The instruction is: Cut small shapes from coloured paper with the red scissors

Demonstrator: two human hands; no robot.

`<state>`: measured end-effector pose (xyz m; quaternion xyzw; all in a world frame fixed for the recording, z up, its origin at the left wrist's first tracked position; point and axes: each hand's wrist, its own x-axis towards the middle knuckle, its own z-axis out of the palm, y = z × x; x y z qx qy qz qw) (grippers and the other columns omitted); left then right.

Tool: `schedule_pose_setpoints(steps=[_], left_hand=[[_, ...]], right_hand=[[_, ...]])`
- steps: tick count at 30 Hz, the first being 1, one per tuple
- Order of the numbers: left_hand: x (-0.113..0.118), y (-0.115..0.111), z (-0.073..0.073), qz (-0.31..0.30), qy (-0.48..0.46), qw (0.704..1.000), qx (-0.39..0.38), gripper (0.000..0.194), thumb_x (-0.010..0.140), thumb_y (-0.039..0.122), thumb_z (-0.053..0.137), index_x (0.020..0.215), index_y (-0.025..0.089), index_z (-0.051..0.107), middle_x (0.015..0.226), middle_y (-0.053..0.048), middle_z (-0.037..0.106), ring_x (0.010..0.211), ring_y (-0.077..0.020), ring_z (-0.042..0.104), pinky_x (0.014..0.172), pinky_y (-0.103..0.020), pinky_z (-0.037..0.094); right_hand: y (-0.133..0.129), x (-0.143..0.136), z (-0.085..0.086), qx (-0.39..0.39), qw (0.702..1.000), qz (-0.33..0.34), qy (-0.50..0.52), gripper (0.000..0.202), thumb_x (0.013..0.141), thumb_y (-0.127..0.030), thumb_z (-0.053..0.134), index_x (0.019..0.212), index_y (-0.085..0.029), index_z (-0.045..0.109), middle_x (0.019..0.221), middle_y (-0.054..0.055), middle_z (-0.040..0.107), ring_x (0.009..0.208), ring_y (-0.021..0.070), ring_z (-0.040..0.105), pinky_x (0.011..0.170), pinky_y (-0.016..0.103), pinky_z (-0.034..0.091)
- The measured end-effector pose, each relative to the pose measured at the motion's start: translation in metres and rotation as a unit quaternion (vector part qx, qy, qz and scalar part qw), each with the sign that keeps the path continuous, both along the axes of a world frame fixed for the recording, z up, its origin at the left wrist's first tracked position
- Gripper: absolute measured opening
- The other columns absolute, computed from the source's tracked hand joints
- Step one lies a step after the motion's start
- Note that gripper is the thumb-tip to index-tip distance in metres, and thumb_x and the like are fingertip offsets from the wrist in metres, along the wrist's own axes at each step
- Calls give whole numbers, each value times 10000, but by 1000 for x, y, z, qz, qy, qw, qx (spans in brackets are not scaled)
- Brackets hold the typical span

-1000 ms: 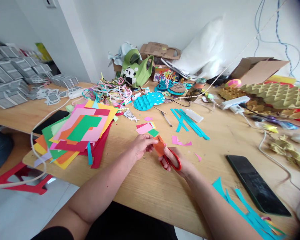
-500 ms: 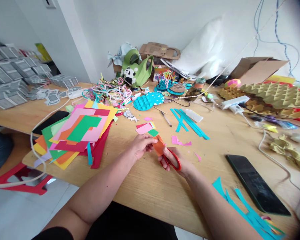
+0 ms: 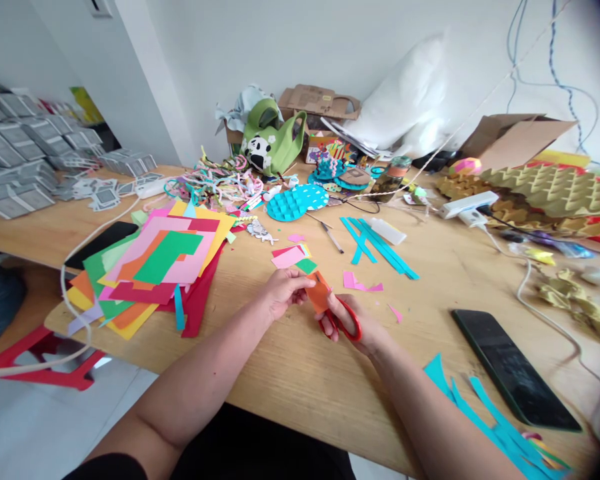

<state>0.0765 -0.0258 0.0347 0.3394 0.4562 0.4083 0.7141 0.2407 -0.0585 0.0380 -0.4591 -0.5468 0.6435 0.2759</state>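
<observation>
Between my hands is a small piece of orange paper (image 3: 319,293), held above the wooden table. My left hand (image 3: 284,293) pinches its left edge between thumb and fingers. Red-handled scissors (image 3: 353,320) are in my right hand (image 3: 347,319), with fingers through the loops and the thumb close to the paper's lower right edge. The blades are mostly hidden by the paper and fingers. Just beyond my left hand lie small pink, red and yellow paper pieces (image 3: 289,257) and a green piece (image 3: 307,265). Pink scraps (image 3: 361,283) rest beyond my right hand.
A stack of coloured paper (image 3: 167,257) lies left. Blue strips (image 3: 380,247), a pen (image 3: 332,238) and a white bottle (image 3: 387,231) lie ahead. To the right are a phone (image 3: 515,370), blue offcuts (image 3: 495,427) and a cable (image 3: 525,287). A green bag (image 3: 280,143) stands behind.
Almost nothing differs. Both hands, the orange paper and the scissors stay in nearly the same place.
</observation>
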Motion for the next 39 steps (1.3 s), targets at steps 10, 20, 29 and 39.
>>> schedule_pose_setpoints(steps=[10, 20, 29, 39], left_hand=[[2, -1, -1, 3, 14, 1000, 16, 218, 554, 262, 739, 666, 117, 621, 535, 9, 551, 434, -50, 431, 445, -198, 276], [4, -3, 0, 11, 16, 999, 29, 218, 558, 273, 731, 655, 120, 609, 536, 15, 543, 431, -48, 420, 443, -199, 268], [6, -5, 0, 22, 6, 999, 30, 249, 543, 281, 751, 664, 132, 593, 559, 18, 547, 432, -51, 421, 431, -206, 263], [6, -5, 1, 25, -8, 999, 26, 243, 544, 263, 749, 663, 130, 585, 556, 18, 546, 430, -52, 435, 440, -206, 269]], right_hand=[[1, 0, -1, -4, 1000, -8, -20, 675, 658, -812, 492, 627, -142, 575, 442, 2, 540, 360, 87, 467, 380, 209, 340], [2, -1, -3, -5, 1000, -4, -18, 644, 674, -791, 502, 635, -151, 563, 420, -16, 521, 342, 80, 454, 367, 206, 305], [2, -1, -2, -5, 999, -14, -28, 662, 664, -805, 494, 649, -148, 569, 425, -12, 531, 342, 80, 457, 361, 205, 292], [2, 0, -7, -4, 1000, -18, -13, 638, 693, -768, 522, 660, -134, 587, 447, -1, 554, 354, 77, 479, 367, 196, 324]])
